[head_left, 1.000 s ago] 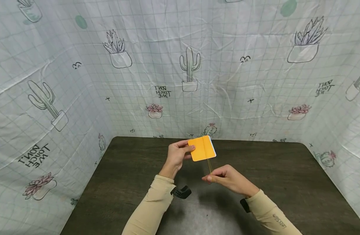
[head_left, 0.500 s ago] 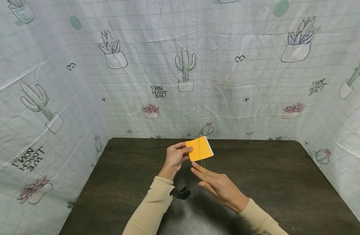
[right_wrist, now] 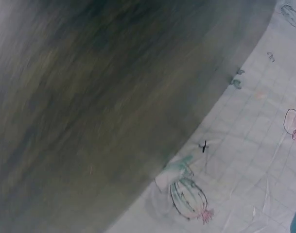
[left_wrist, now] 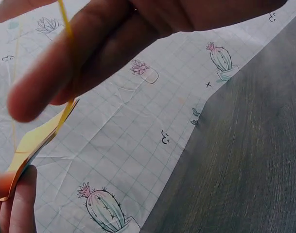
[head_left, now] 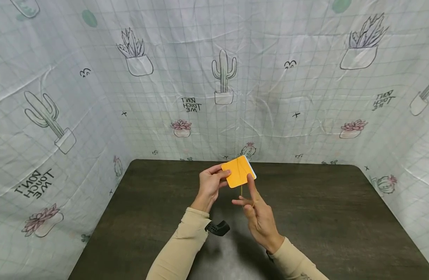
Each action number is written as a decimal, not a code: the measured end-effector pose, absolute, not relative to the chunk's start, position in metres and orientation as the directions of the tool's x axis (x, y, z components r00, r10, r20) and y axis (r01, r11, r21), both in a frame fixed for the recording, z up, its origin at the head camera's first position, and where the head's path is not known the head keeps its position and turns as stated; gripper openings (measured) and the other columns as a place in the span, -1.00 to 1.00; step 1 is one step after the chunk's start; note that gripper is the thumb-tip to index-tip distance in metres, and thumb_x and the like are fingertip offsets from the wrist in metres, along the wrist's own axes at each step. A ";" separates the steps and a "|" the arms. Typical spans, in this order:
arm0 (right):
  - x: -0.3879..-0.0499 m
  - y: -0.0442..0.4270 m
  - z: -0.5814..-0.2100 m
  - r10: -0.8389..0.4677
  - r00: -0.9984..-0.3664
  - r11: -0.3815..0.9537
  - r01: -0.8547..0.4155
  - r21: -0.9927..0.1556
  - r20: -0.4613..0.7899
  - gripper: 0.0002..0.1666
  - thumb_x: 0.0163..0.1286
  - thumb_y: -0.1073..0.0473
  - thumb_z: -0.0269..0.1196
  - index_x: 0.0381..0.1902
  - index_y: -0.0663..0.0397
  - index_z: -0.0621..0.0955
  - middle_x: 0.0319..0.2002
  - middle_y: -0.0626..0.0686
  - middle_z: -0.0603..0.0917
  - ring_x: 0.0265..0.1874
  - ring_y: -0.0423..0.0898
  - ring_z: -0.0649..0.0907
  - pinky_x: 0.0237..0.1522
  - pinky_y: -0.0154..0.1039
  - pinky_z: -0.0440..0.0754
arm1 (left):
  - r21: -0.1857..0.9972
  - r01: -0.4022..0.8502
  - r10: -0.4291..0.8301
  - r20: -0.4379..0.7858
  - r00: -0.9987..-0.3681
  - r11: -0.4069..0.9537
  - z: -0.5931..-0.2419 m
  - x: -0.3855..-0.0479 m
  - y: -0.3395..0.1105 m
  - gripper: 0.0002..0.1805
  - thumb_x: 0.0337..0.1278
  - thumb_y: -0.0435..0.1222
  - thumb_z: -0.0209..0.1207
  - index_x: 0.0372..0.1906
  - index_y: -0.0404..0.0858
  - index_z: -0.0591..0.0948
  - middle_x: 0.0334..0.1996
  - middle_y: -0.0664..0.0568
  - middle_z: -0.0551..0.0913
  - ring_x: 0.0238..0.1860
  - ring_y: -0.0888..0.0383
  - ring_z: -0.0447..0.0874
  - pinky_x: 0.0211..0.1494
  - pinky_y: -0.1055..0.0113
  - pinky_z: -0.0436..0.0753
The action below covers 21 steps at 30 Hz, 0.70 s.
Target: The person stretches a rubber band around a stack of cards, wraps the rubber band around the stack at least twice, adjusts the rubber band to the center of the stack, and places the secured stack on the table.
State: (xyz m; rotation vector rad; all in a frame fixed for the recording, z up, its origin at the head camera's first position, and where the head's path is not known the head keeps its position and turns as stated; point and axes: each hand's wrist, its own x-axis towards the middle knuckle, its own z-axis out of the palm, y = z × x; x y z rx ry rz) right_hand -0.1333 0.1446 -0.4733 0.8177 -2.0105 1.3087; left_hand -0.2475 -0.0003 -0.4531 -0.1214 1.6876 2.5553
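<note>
Pale printed cloth (head_left: 267,93) hung behind and at both sides of a dark wooden table (head_left: 323,217). Above this table, toward its far edge in the head view, the left hand (head_left: 208,186) was pinching a thin orange booklet (head_left: 237,178) by its left side, with the thumb lying on the orange face. As the booklet looked nearly square, no long axis could be named; it was held a little turned, and a white edge was visible along its right side. More important was the line of the yellow elastic band (left_wrist: 65,116): it crossed the booklet from the upper edge to the lower one, and from there it went downward to the right hand (head_left: 263,221). The fingers of that hand were spread and not pressed together, and the index finger pointed up, its tip in front of the booklet near the lower right corner; whether the tip touched it, I could not tell. According to the left wrist view, the band ran across a finger of the right hand, under tension as it seemed, but how many fingers it went around was not clear. Thus the left hand was the nearer one, being directly on the booklet, while the right hand was mostly just below it and to the right, connected with it by the band.
</note>
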 end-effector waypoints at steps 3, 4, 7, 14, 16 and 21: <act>-0.132 0.141 -0.472 -0.096 -0.658 0.228 -0.745 -0.627 0.747 -0.27 0.68 0.14 -0.16 0.58 0.33 -0.13 0.58 0.30 -0.06 -0.19 -0.02 0.78 0.13 -0.20 0.60 | 0.910 -0.092 0.001 -0.100 -0.995 -0.403 -0.453 -0.247 -0.002 -0.70 0.04 -0.59 0.37 -0.06 -0.45 0.73 -0.33 -0.14 0.66 -0.33 0.00 0.80 -0.29 0.19 0.76; -0.132 0.140 -0.471 -0.065 -0.685 0.189 -0.722 -0.665 0.726 -0.30 0.68 0.21 -0.19 0.60 0.25 -0.17 0.59 0.26 -0.10 -0.21 0.00 0.78 0.13 -0.21 0.60 | 0.909 -0.082 -0.008 -0.093 -0.996 -0.408 -0.452 -0.246 -0.002 -0.70 0.04 -0.59 0.38 -0.06 -0.46 0.73 -0.34 -0.14 0.65 -0.33 -0.01 0.80 -0.30 0.19 0.76; -0.129 0.139 -0.467 0.035 -0.785 0.072 -0.615 -0.785 0.618 -0.34 0.69 0.31 -0.33 0.63 0.00 -0.17 0.62 0.11 -0.13 -0.26 0.03 0.79 0.10 -0.22 0.62 | 0.913 -0.046 -0.038 -0.067 -0.997 -0.406 -0.451 -0.245 -0.002 -0.70 0.02 -0.59 0.38 -0.07 -0.46 0.73 -0.37 -0.12 0.62 -0.37 0.00 0.79 -0.32 0.21 0.76; -0.130 0.141 -0.456 0.204 -0.948 -0.224 -0.287 -0.931 0.243 -0.26 0.68 -0.16 -0.35 0.63 0.00 -0.18 0.59 -0.09 0.04 -0.36 -0.07 0.79 0.04 -0.13 0.66 | 0.927 0.058 -0.114 0.016 -0.993 -0.370 -0.452 -0.238 0.004 -0.70 -0.01 -0.58 0.42 -0.09 -0.44 0.75 -0.41 -0.06 0.61 -0.42 0.10 0.75 -0.44 0.35 0.73; -0.131 0.143 -0.455 0.213 -0.962 -0.291 -0.230 -0.929 0.172 -0.17 0.64 -0.23 -0.33 0.62 0.08 -0.19 0.59 -0.06 0.08 -0.38 -0.10 0.79 0.04 -0.10 0.67 | 0.930 0.106 -0.128 0.065 -0.990 -0.353 -0.452 -0.236 0.006 -0.70 -0.01 -0.59 0.41 -0.09 -0.44 0.75 -0.42 -0.06 0.62 -0.43 0.13 0.73 -0.48 0.40 0.70; -0.130 0.150 -0.454 0.165 -0.985 -0.389 -0.120 -0.913 0.059 -0.05 0.58 -0.33 -0.24 0.61 0.20 -0.13 0.55 0.05 0.19 -0.41 -0.13 0.78 0.05 -0.08 0.67 | 0.919 0.214 -0.135 0.179 -0.975 -0.332 -0.454 -0.233 0.006 -0.70 -0.01 -0.59 0.41 -0.09 -0.46 0.75 -0.44 -0.04 0.64 -0.48 0.18 0.68 -0.52 0.46 0.65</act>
